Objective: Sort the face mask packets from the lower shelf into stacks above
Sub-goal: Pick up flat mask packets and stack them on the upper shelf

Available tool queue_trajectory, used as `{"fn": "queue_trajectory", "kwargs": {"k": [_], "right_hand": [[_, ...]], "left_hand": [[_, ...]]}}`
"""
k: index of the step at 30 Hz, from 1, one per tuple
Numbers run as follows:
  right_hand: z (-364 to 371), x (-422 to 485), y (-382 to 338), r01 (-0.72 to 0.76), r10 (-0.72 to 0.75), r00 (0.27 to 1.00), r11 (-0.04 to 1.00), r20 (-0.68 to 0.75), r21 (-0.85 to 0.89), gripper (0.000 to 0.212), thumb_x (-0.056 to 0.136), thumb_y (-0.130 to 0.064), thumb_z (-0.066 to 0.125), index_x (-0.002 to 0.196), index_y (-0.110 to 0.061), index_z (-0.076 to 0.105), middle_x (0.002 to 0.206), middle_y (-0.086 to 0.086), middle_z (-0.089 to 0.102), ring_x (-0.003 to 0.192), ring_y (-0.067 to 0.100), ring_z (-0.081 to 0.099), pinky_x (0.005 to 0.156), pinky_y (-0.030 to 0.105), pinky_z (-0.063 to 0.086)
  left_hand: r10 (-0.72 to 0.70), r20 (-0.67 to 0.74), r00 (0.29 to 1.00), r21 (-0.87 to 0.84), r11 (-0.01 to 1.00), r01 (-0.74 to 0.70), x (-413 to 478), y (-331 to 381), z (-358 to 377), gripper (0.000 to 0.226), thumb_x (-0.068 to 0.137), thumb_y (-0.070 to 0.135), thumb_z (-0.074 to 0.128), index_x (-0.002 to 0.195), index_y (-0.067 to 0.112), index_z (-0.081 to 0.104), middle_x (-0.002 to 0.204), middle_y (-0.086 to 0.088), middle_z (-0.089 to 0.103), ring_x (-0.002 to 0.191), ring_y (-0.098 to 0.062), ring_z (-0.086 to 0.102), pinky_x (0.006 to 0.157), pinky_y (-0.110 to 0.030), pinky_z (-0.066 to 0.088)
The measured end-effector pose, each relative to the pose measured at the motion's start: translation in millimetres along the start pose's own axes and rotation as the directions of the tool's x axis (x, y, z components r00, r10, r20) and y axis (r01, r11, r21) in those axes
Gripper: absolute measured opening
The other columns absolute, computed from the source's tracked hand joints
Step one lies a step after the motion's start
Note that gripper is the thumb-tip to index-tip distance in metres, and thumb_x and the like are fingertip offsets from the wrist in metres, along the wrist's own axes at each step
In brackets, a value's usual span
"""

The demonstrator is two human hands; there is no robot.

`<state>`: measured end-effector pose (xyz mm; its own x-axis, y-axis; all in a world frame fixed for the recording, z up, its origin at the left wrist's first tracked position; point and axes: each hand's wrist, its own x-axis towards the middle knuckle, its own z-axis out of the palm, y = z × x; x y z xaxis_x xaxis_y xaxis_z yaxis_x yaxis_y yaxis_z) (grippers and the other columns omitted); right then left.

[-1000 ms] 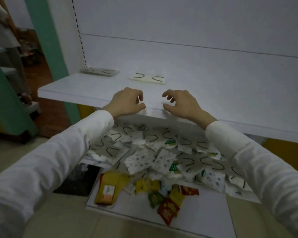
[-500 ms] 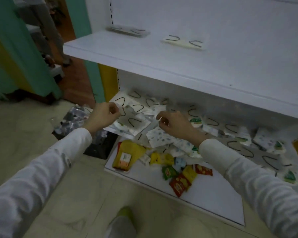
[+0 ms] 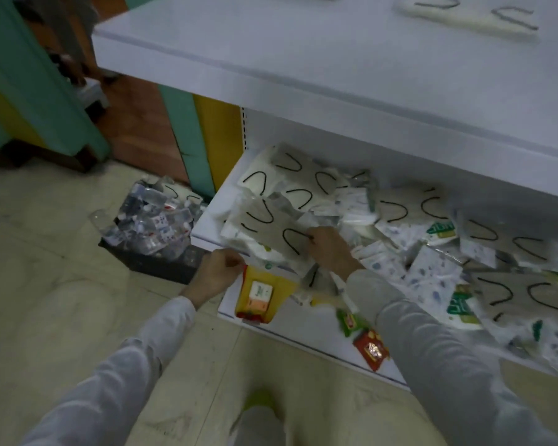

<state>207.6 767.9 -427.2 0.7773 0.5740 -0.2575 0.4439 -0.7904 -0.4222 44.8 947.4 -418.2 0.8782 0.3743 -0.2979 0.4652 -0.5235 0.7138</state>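
Crouching before a white shelving unit, a person in pale long sleeves reaches both hands into the lower shelf [image 3: 207, 225], seen from a head camera looking down. A loose heap of mask packets [image 3: 409, 252] covers this shelf from its left end to its right, grey ones with black ear loops mixed with white printed ones.

The right hand [image 3: 327, 252] has its fingers curled onto the right edge of a grey mask packet [image 3: 268, 231] at the shelf's front-left corner, apparently pinching it. The left hand [image 3: 218, 275] is curled just below that corner; whether it holds anything cannot be told.

On the upper shelf [image 3: 303, 59], near its back right, lies one pale packet [image 3: 464, 14], the start of a stack.

Below the masks, a yellow pouch [image 3: 258, 294] and a red sachet [image 3: 371, 349] lie on the base board [image 3: 319, 342]. A black crate [image 3: 155, 243] of small packets sits on the floor, left.

Risk: the gripped packet overlaps its neighbours at the front edge, so pulling it out could drag others off onto the base board or floor.
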Motion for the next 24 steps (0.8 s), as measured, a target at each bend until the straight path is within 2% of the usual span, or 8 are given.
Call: {"fn": "queue_trajectory", "kwargs": {"k": [3,5,8,14,16,19,21,24], "right_hand": [[14,32,-10,-0.016,0.014,0.999,0.999,-0.038,-0.044,0.036,0.094,-0.028,0.048,0.118,-0.002,0.056,0.114,0.020,0.060,0.107,0.036,0.056,0.080,0.036,0.045],[22,46,-13,-0.020,0.018,1.000,0.993,-0.018,-0.117,0.049,0.094,-0.033,0.048,0.132,-0.003,0.044,0.129,0.019,0.052,0.120,0.035,0.045,0.093,0.038,0.040],[30,60,-14,-0.010,0.015,1.000,0.984,0.027,-0.178,0.061,0.092,-0.034,0.052,0.142,-0.006,0.031,0.138,0.017,0.045,0.128,0.035,0.037,0.102,0.040,0.031],[30,70,-17,-0.039,0.038,0.999,0.974,-0.006,-0.224,0.076,0.080,-0.031,0.065,0.145,-0.016,0.029,0.130,0.014,0.045,0.124,0.033,0.034,0.098,0.041,0.031],[32,73,-16,-0.049,0.047,0.999,0.987,-0.016,-0.156,0.069,0.077,-0.026,0.067,0.139,-0.013,0.039,0.122,0.015,0.047,0.117,0.032,0.038,0.094,0.038,0.034],[31,73,-10,-0.036,0.037,0.999,0.996,-0.009,0.079,0.039,0.076,-0.020,0.066,0.111,-0.008,0.052,0.108,0.013,0.055,0.108,0.030,0.049,0.084,0.036,0.044],[25,68,-9,-0.026,0.032,0.999,0.970,-0.020,0.240,0.017,0.081,-0.015,0.063,0.084,-0.014,0.046,0.090,0.009,0.056,0.091,0.025,0.055,0.072,0.033,0.045],[11,61,-5,0.006,0.031,0.995,0.927,-0.094,0.374,0.025,0.086,-0.009,0.059,0.072,-0.015,0.039,0.075,0.006,0.050,0.077,0.021,0.050,0.061,0.029,0.036]], "left_hand": [[-0.102,0.042,0.994,-0.139,0.985,0.107,22,1,9,0.014,0.092,0.007,0.055,0.097,0.004,0.068,0.090,-0.008,0.061,0.077,-0.020,0.059,0.069,-0.027,0.048],[-0.180,0.102,0.978,-0.274,0.940,0.201,32,6,15,0.021,0.093,0.008,0.053,0.111,0.005,0.064,0.099,-0.009,0.061,0.078,-0.019,0.059,0.064,-0.027,0.051],[-0.224,0.211,0.951,-0.327,0.901,0.285,43,9,24,0.034,0.094,0.010,0.052,0.128,0.011,0.055,0.122,-0.006,0.055,0.104,-0.023,0.056,0.082,-0.035,0.052],[-0.220,0.206,0.954,-0.344,0.896,0.281,52,16,32,0.038,0.093,0.014,0.053,0.131,0.016,0.050,0.123,-0.001,0.051,0.092,-0.019,0.056,0.086,-0.039,0.052],[-0.213,0.182,0.960,-0.374,0.888,0.268,54,20,32,0.036,0.093,0.011,0.052,0.128,0.014,0.052,0.119,-0.003,0.052,0.095,-0.020,0.056,0.085,-0.037,0.052],[-0.213,0.143,0.967,-0.416,0.873,0.254,54,25,32,0.027,0.091,0.007,0.053,0.117,0.013,0.056,0.105,-0.006,0.055,0.089,-0.021,0.055,0.084,-0.040,0.053],[-0.214,0.127,0.969,-0.437,0.864,0.248,54,26,31,0.026,0.090,0.005,0.053,0.115,0.011,0.055,0.106,-0.007,0.055,0.090,-0.021,0.056,0.082,-0.039,0.053],[-0.211,0.110,0.971,-0.487,0.840,0.238,54,28,31,0.024,0.090,0.006,0.055,0.114,0.004,0.053,0.112,-0.014,0.058,0.090,-0.025,0.059,0.072,-0.035,0.053]]}}
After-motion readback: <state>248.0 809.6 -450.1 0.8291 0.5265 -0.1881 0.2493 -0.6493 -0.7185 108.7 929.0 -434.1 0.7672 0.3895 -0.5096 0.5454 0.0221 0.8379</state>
